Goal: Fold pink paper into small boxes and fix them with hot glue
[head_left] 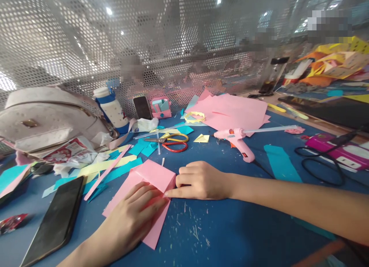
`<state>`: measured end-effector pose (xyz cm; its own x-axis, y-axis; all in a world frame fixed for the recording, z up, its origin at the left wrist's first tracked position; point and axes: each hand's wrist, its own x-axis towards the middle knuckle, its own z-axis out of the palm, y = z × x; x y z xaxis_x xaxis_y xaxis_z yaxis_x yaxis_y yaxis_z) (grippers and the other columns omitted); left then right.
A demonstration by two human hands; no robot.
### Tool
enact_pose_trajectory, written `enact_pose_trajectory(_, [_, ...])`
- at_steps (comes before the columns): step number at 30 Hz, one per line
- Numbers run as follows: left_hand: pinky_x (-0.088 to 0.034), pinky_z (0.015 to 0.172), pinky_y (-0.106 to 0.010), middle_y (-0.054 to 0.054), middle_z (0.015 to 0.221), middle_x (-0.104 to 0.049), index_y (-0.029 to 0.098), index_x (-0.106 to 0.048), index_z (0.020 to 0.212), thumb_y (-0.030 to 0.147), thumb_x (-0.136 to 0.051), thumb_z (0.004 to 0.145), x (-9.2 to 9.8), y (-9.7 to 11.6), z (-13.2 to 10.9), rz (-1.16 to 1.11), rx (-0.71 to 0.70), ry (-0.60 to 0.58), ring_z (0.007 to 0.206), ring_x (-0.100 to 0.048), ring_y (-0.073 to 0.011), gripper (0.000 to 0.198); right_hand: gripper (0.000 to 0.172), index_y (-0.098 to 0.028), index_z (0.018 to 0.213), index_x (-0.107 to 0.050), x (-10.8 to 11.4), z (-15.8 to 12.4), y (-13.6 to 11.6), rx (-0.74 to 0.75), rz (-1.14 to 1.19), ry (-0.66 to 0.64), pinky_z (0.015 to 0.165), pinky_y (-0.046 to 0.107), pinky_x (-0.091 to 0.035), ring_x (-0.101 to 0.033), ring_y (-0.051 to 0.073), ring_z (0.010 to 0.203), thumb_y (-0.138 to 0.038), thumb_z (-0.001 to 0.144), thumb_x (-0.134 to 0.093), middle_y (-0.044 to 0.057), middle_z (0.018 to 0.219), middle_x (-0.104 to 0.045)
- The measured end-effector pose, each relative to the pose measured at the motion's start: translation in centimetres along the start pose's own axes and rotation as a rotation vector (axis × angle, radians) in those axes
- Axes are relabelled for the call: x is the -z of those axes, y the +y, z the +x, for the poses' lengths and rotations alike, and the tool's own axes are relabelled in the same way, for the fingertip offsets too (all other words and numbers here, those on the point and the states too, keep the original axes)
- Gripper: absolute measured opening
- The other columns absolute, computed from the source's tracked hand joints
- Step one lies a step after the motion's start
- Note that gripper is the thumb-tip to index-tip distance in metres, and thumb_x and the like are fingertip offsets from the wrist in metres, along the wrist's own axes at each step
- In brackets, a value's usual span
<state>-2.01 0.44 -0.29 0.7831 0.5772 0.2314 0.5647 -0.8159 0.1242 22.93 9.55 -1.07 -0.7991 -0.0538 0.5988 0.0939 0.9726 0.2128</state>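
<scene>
A folded pink paper sheet (150,174) lies on the blue table (230,228) in front of me. My left hand (135,215) rests flat on its lower half, fingers stretched out and pressing it down. My right hand (198,180) is curled beside the paper's right edge, its index finger extended along the fold and the other fingers tucked in.
A pink glue gun (238,140) and scissors with red and yellow handles (173,141) lie beyond the paper. A black phone (56,221) lies at the left, with a white bag (43,119) and a bottle (112,109) behind it. Pink sheets (233,111), paper strips and scraps are scattered around. A perforated metal screen stands at the back.
</scene>
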Motion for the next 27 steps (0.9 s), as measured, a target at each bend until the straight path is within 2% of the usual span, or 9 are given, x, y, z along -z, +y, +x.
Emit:
enact_pose_trajectory(4, [-0.051, 0.088, -0.043, -0.014, 0.111, -0.063, 0.014, -0.055, 0.129, 0.011, -0.045, 0.092, 0.0, 0.0, 0.0, 0.011, 0.005, 0.000, 0.102, -0.057, -0.0252, 0.039, 0.021, -0.030, 0.111, -0.067, -0.2, 0.1, 0.1, -0.044, -0.007, -0.031, 0.059, 0.025, -0.034, -0.051, 0.009, 0.073, -0.025, 0.099, -0.050, -0.004, 0.086, -0.066])
enact_pose_trajectory(15, [-0.053, 0.082, -0.041, -0.014, 0.111, -0.063, 0.016, -0.054, 0.131, 0.012, -0.045, 0.091, 0.0, 0.0, 0.0, 0.011, 0.011, -0.006, 0.096, -0.058, -0.0250, 0.041, 0.022, -0.026, 0.111, -0.067, -0.5, -0.3, 0.2, -0.023, 0.098, -0.084, 0.065, 0.025, -0.038, -0.056, 0.010, 0.082, -0.025, 0.099, -0.049, -0.003, 0.093, -0.069])
enact_pose_trajectory(19, [-0.051, 0.089, -0.042, -0.013, 0.116, -0.063, 0.016, -0.053, 0.131, 0.011, -0.045, 0.091, 0.3, -0.1, 0.0, -0.029, 0.024, -0.035, 0.104, -0.057, -0.0248, 0.041, 0.020, -0.023, 0.108, -0.068, -0.5, -0.5, 0.3, -0.002, 0.160, -0.094, 0.065, 0.026, -0.040, -0.057, 0.011, 0.084, -0.024, 0.098, -0.050, -0.002, 0.096, -0.070])
enact_pose_trajectory(21, [-0.049, 0.095, -0.042, -0.012, 0.119, -0.063, 0.015, -0.052, 0.132, 0.011, -0.044, 0.092, 0.4, -0.1, 0.0, -0.035, 0.027, -0.040, 0.110, -0.056, -0.0248, 0.041, 0.018, -0.022, 0.104, -0.069, -0.3, -0.5, 0.4, -0.047, 0.212, -0.054, 0.066, 0.026, -0.041, -0.058, 0.012, 0.081, -0.028, 0.096, -0.054, -0.001, 0.093, -0.071])
enact_pose_trajectory(24, [-0.046, 0.099, -0.043, -0.011, 0.122, -0.063, 0.014, -0.050, 0.134, 0.011, -0.043, 0.093, 0.5, 0.1, 0.0, -0.003, 0.011, -0.043, 0.113, -0.055, -0.0243, 0.041, 0.020, -0.018, 0.102, -0.069, 0.2, -0.3, 0.6, -0.188, 0.275, 0.081, 0.074, 0.027, -0.046, -0.058, 0.013, 0.081, -0.030, 0.096, -0.054, 0.002, 0.091, -0.071])
enact_pose_trajectory(27, [-0.043, 0.102, -0.045, -0.010, 0.126, -0.063, 0.014, -0.048, 0.136, 0.011, -0.042, 0.094, 0.2, 0.6, -0.1, 0.092, 0.000, -0.036, 0.117, -0.053, -0.0251, 0.043, 0.023, -0.016, 0.111, -0.066, 0.5, 0.1, 0.6, -0.263, 0.283, 0.121, 0.087, 0.031, -0.047, -0.059, 0.015, 0.097, -0.023, 0.097, -0.049, 0.007, 0.105, -0.070])
